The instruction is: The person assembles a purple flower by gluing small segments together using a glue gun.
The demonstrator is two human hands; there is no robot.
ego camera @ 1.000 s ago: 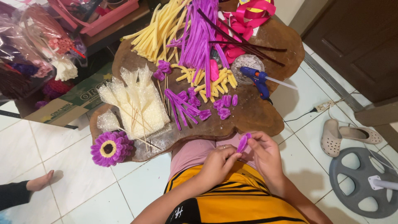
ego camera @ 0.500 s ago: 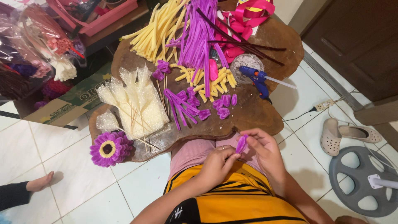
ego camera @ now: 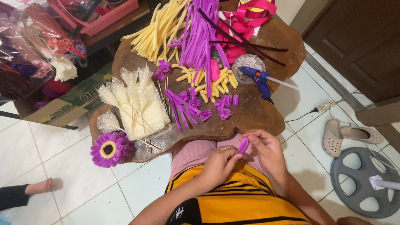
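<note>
Your left hand [ego camera: 220,163] and right hand [ego camera: 266,151] meet over your lap, just below the edge of the wooden slab table [ego camera: 266,112]. Both pinch one small purple petal loop [ego camera: 243,145], left fingertips at its lower end, right fingers curled at its top. On the table: more purple petal loops [ego camera: 227,106], cut purple stems [ego camera: 181,108], short yellow pieces [ego camera: 216,83], a blue glue gun [ego camera: 259,79], clear wrappers [ego camera: 137,104]. A finished purple flower [ego camera: 111,148] sits at the table's near-left edge.

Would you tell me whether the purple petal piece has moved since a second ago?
Barely: the purple petal piece stays just below the wooden table's near edge.
</note>
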